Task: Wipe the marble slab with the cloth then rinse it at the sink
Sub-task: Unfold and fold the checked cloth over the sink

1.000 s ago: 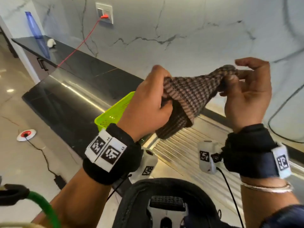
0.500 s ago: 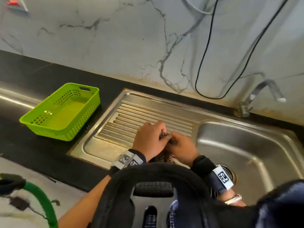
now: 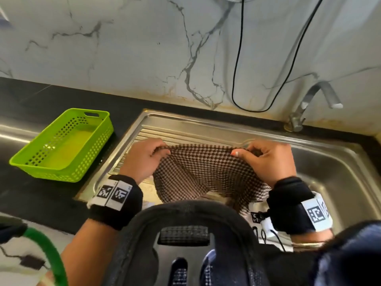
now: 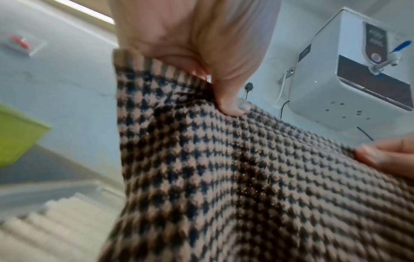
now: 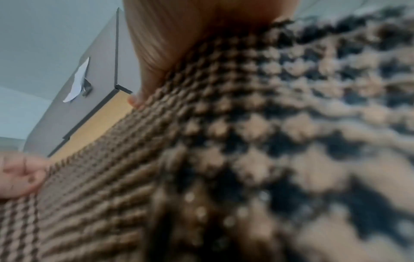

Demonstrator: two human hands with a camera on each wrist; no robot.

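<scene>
A brown-and-black checked cloth (image 3: 203, 172) is stretched between my hands above the ribbed drainboard (image 3: 156, 133) of the steel sink (image 3: 321, 162). My left hand (image 3: 144, 159) pinches its left top corner; my right hand (image 3: 266, 159) pinches the right top corner. The cloth sags toward me below the hands. In the left wrist view the cloth (image 4: 235, 168) fills the frame, pinched under my thumb. The right wrist view is blurred, with the cloth (image 5: 224, 159) close to the lens. The tap (image 3: 315, 100) stands at the back right, and no water shows at its spout.
A lime-green perforated basket (image 3: 61, 147) sits on the black counter (image 3: 41, 100) left of the sink. The marble wall (image 3: 123, 48) rises behind, with black cables (image 3: 237, 58) hanging down it. A white wall-mounted appliance (image 4: 358, 70) appears in the left wrist view.
The cloth, held up bunched near the wall a second ago, came down over the drainboard. My hands have since pulled apart and spread it open.
</scene>
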